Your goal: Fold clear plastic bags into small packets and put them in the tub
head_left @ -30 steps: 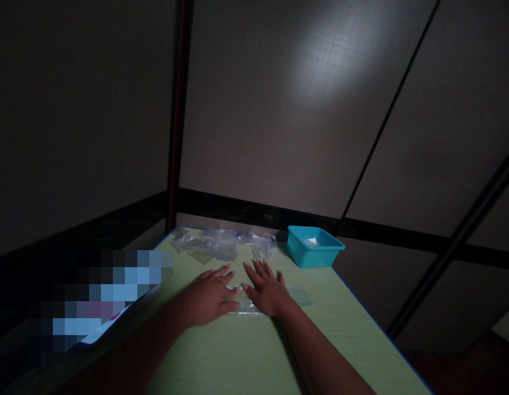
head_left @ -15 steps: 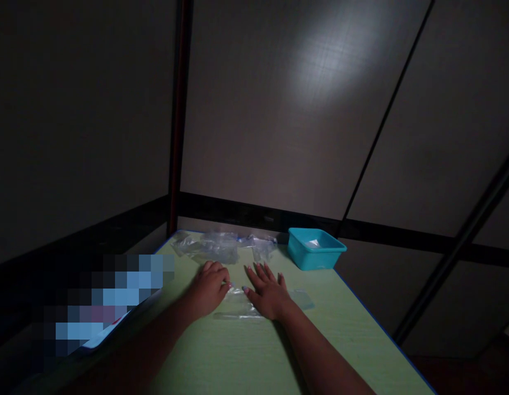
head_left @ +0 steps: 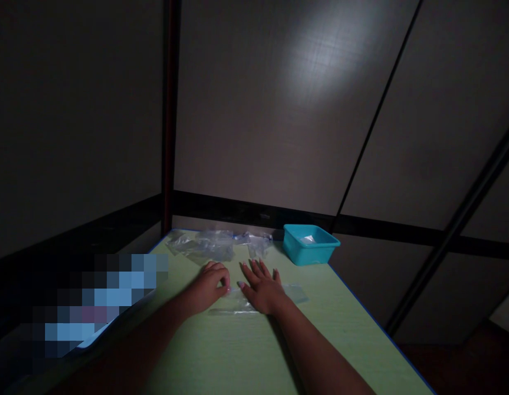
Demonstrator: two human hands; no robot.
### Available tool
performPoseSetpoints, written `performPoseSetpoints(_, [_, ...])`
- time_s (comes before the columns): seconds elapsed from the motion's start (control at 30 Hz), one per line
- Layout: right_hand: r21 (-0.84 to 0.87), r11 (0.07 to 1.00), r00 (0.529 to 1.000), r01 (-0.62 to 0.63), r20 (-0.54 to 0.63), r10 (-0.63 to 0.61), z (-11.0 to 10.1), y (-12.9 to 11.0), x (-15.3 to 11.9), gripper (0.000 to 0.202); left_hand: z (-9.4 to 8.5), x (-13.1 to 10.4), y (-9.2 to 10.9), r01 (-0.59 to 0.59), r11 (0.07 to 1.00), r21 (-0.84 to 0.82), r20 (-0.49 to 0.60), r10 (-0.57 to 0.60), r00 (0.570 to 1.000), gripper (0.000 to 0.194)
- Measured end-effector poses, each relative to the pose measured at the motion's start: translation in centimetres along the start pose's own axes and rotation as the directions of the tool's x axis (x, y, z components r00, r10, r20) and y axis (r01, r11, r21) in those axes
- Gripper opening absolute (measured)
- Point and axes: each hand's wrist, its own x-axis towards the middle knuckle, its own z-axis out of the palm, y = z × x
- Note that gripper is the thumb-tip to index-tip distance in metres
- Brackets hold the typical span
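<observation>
A clear plastic bag (head_left: 238,303) lies flattened across the light green table (head_left: 221,356) in front of me. My right hand (head_left: 263,289) presses down on its middle, palm down, with the fingers spread. At the bag's upper left edge, my left hand (head_left: 211,285) is curled, thumb and forefinger pinched together on the plastic. The bag's right end sticks out beyond my right hand, whose palm hides part of it.
Several crumpled clear plastic bags (head_left: 215,245) lie along the far edge of the table. A turquoise plastic basket (head_left: 309,253) with something pale inside stands at the far right corner. Dark panelled walls (head_left: 254,120) rise behind. A blurred-out bluish object (head_left: 110,302) is at the left edge.
My left thumb and forefinger have closed into a rounder pinch at the bag's edge. My right hand stays flat on the bag. The whole view has shifted slightly.
</observation>
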Motion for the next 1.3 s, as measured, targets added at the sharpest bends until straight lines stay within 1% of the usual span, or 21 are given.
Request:
performPoseSetpoints(0.1, [-0.011,1.0,1.0,-0.008,0.011,0.008,-0.1,-0.1,-0.1,0.058,-0.6,0.0,0.3,-0.047,0.999,0.004,0.039,0.047,0.998,0.005])
performPoseSetpoints(0.23, [-0.014,1.0,1.0,-0.006,0.003,0.006,0.0,-0.1,-0.1,0.059,-1.3,0.0,0.7,-0.104,0.994,0.031,0.061,0.102,0.993,0.008])
performPoseSetpoints(0.37, [-0.007,1.0,1.0,0.005,-0.008,-0.005,0.2,0.1,0.0,0.059,-1.9,0.0,1.0,-0.144,0.987,0.071,0.133,0.134,0.982,0.009])
performPoseSetpoints(0.47, [-0.016,1.0,1.0,-0.009,-0.001,0.009,0.1,0.0,0.0,0.059,-2.1,-0.1,1.1,-0.165,0.981,0.098,0.16,0.148,0.976,0.01])
performPoseSetpoints(0.57, [-0.025,0.999,1.0,-0.021,0.003,0.021,0.0,-0.1,0.0,0.059,-1.9,-0.2,1.3,-0.163,0.979,0.124,0.151,0.144,0.978,0.011])
performPoseSetpoints(0.7, [-0.01,1.0,1.0,-0.008,-0.009,0.008,0.2,-0.1,0.0,0.059,-1.6,-0.4,1.5,-0.157,0.978,0.137,0.126,0.14,0.982,0.009])
performPoseSetpoints(0.87, [-0.026,0.999,1.0,-0.019,0.0,0.019,0.1,-0.1,0.0,0.058,-1.2,-0.6,1.7,-0.078,0.991,0.107,0.075,0.07,0.995,0.017])
performPoseSetpoints(1.0, [-0.03,0.999,1.0,-0.021,0.005,0.021,0.2,-0.1,0.1,0.058,-0.8,-0.5,1.4,-0.046,0.997,0.061,0.06,0.042,0.997,0.02])
performPoseSetpoints(1.2, [0.003,1.0,0.999,0.018,-0.034,-0.018,0.7,0.4,0.4,0.059,-0.2,-0.2,0.8,-0.059,0.998,0.018,0.048,0.058,0.997,0.017])
performPoseSetpoints(1.3, [0.002,1.0,0.999,0.02,-0.033,-0.02,0.7,0.4,0.4,0.058,-0.1,-0.2,0.8,-0.07,0.998,0.007,0.057,0.07,0.996,0.014])
